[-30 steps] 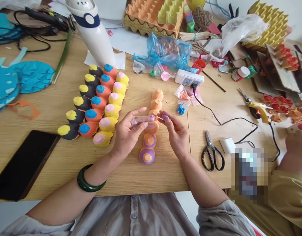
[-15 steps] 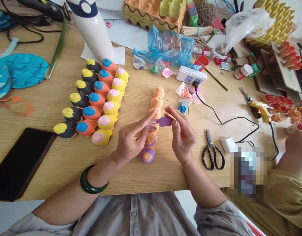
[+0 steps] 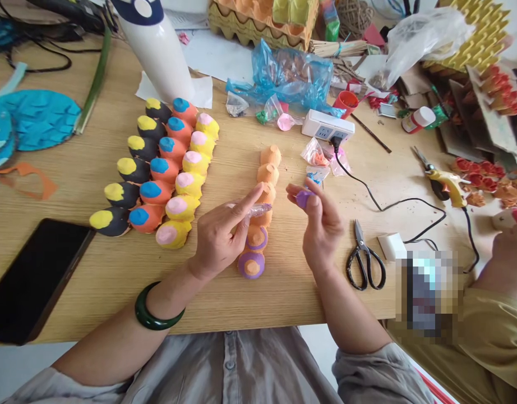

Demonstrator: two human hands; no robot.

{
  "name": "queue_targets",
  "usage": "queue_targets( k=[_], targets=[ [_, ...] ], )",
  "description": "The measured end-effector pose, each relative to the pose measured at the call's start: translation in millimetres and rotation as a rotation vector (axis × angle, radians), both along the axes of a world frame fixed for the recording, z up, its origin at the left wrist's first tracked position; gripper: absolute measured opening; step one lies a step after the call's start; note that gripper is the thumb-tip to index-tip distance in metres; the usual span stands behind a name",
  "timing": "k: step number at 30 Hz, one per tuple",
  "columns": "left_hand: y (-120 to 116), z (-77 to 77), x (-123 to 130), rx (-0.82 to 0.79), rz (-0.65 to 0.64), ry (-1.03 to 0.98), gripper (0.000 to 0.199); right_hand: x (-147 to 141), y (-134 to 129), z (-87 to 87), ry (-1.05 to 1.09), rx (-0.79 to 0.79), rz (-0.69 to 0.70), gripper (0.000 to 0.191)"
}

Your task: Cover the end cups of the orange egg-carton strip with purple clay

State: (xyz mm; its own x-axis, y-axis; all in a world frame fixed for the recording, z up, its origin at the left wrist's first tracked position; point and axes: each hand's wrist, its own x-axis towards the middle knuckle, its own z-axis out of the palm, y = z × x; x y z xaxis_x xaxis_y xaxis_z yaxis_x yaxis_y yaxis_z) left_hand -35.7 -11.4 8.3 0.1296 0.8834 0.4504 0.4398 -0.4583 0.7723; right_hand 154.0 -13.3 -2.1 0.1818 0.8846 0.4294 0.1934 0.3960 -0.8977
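Observation:
My left hand [image 3: 222,235] pinches a small clear plastic bag [image 3: 259,210] between thumb and fingers. To its right, my right hand [image 3: 319,224] has its fingers closed on a lump of purple clay [image 3: 303,198]. Beneath and between the hands runs an orange egg-carton strip [image 3: 270,156] of several bumps. Its nearest bump [image 3: 252,265] wears a purple ring round an orange centre, and the bump behind it has a partial purple ring. On the left lie three rows of painted bumps: black with yellow tops [image 3: 132,168], orange with blue tops [image 3: 164,168] and yellow with pink tops [image 3: 189,182].
Black scissors [image 3: 365,258] lie right of my right hand. Behind them a power strip [image 3: 328,126] has a cable running right. A phone [image 3: 35,275] rests at the left, a white bottle [image 3: 161,62] stands behind. Another person's hand [image 3: 508,247] shows at the right edge.
The purple clay has come away from the plastic bag. My right hand has moved right with the clay, widening the gap between my hands, while my left hand keeps the bag.

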Motion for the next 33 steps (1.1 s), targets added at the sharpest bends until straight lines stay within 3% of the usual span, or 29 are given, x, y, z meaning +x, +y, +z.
queue_targets(
  k=[2,4,7,9,13,17,18,21,23,27,33],
  targets=[
    [-0.1,-0.8,-1.1,0.016,0.001,0.009,0.048,-7.6,-2.4,-3.1,-0.151,0.060,0.158,0.030],
    [0.7,-2.0,-2.1,0.073,-0.011,0.009,0.054,-11.5,-2.6,-4.9,-0.144,0.034,0.240,0.026],
    [2.1,-3.5,-2.4,0.155,-0.053,-0.014,0.061,-9.8,-0.2,-4.2,0.100,0.017,0.062,0.031],
    [1.3,-4.0,-1.8,0.142,-0.077,-0.037,0.057,-8.2,0.5,-2.5,0.154,0.082,-0.033,0.034],
    [-5.1,-5.1,-2.3,-0.013,-0.070,-0.123,0.050,-9.4,-1.9,-0.7,-0.081,0.059,0.275,0.030],
    [-9.3,-7.7,-5.3,-0.125,-0.089,-0.239,0.062,-10.2,-5.3,0.9,0.090,0.024,-0.013,0.035],
    [-9.3,-8.3,-5.7,-0.114,-0.103,-0.258,0.060,-11.1,-6.6,1.6,0.081,0.032,-0.008,0.036],
    [-7.3,-8.0,-4.9,-0.077,-0.118,-0.338,0.053,-15.4,-9.6,4.1,-0.017,0.018,0.342,0.033],
    [-4.8,-5.4,-3.0,-0.217,-0.132,-0.490,0.057,-16.0,-9.0,5.9,0.069,-0.034,0.375,0.033],
    [2.4,1.0,-0.1,-0.563,-0.204,-0.846,0.056,-9.6,-3.9,9.2,0.296,-0.105,0.125,0.031],
    [10.5,4.0,-3.4,-0.860,-0.182,-1.073,0.044,-8.3,-7.0,5.6,0.142,-0.051,0.211,0.037]
  ],
)
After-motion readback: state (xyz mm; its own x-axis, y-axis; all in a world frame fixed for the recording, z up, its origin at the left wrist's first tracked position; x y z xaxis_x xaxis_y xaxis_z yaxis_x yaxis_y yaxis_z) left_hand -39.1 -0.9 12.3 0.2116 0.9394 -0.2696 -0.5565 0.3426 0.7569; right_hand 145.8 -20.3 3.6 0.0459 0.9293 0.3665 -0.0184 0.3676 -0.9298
